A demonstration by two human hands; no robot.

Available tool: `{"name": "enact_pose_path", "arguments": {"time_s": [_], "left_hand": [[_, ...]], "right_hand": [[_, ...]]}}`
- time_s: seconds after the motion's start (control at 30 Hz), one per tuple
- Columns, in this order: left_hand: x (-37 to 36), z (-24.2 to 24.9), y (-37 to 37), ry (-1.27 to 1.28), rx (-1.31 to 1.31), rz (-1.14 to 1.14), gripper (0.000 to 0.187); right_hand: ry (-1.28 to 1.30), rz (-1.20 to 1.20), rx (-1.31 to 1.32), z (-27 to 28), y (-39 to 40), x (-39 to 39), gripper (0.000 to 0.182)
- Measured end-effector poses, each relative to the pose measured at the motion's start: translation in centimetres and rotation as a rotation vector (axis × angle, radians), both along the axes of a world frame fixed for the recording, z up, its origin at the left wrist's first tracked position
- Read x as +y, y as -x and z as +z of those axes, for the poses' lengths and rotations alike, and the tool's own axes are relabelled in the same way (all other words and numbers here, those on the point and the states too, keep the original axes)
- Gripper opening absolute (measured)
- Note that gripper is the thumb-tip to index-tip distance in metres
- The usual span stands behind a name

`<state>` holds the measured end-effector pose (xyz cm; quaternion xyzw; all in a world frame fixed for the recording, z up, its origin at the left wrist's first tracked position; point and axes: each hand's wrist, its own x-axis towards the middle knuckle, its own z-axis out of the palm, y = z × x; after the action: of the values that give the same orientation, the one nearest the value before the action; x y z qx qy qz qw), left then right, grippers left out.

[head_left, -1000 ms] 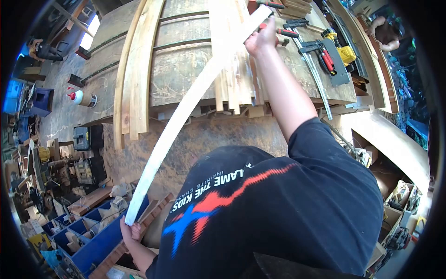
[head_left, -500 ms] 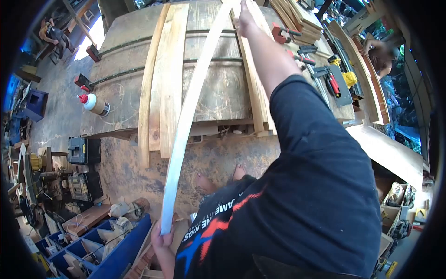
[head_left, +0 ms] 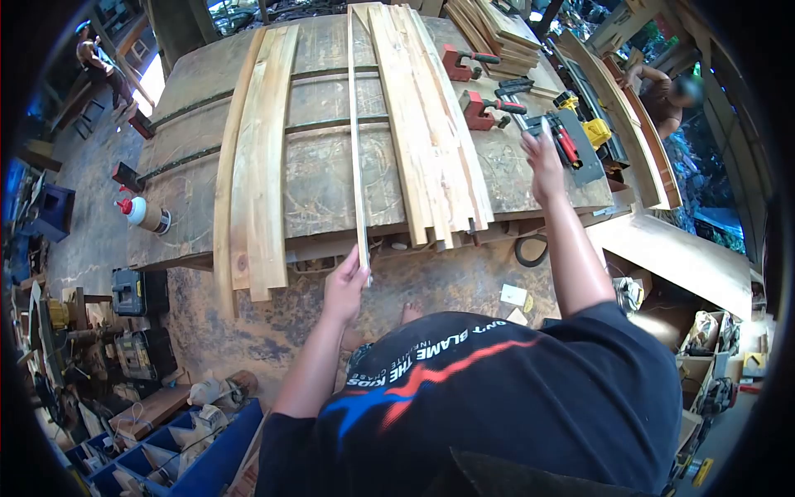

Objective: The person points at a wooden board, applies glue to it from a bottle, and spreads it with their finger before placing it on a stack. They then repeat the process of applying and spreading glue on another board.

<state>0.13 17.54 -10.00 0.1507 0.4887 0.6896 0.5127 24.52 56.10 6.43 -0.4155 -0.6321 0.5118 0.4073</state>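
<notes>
My left hand [head_left: 346, 286] grips the near end of a long thin wooden strip [head_left: 356, 149], which stretches away across the workbench [head_left: 190, 108]. Off to the right, my right hand [head_left: 542, 161] is raised with its fingers apart, holding nothing, in front of the clamps and tools. Several light boards [head_left: 422, 132] lie side by side right of the strip, their near ends uneven. Left of it lies another group of boards [head_left: 265, 157], beside a narrow, slightly curved board [head_left: 232, 166].
Red clamps [head_left: 479, 112] and a yellow tool [head_left: 596, 132] sit on the bench's right side. A glue bottle [head_left: 147, 215] stands at its left edge. Blue bins [head_left: 182, 455] are at lower left. One person is far left, another at upper right.
My right hand has let go of the strip's far end and moved right, nearer to me. The strip has swung edge-up onto the bench, and my left hand has risen with its near end.
</notes>
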Motion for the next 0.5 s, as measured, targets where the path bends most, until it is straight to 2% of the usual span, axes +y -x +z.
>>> {"name": "enact_pose_path", "arguments": {"time_s": [0.1, 0.23, 0.27, 0.5], "left_hand": [[4.8, -0.3, -1.5, 0.024, 0.092, 0.047, 0.058], [7.6, 1.1, -3.4, 0.138, 0.150, 0.008, 0.058], [8.1, 0.4, -4.1, 0.093, 0.171, 0.051, 0.059], [9.0, 2.1, -6.9, 0.203, 0.323, 0.090, 0.054]], "right_hand": [[0.108, -0.194, 0.048, -0.7, -7.5, -0.6, 0.081], [0.120, -0.229, 0.045, -2.0, -14.7, 0.7, 0.078], [0.126, -0.248, 0.034, -2.1, -16.0, 1.2, 0.077], [0.103, -0.207, 0.033, -3.3, -17.1, 4.7, 0.077]]}}
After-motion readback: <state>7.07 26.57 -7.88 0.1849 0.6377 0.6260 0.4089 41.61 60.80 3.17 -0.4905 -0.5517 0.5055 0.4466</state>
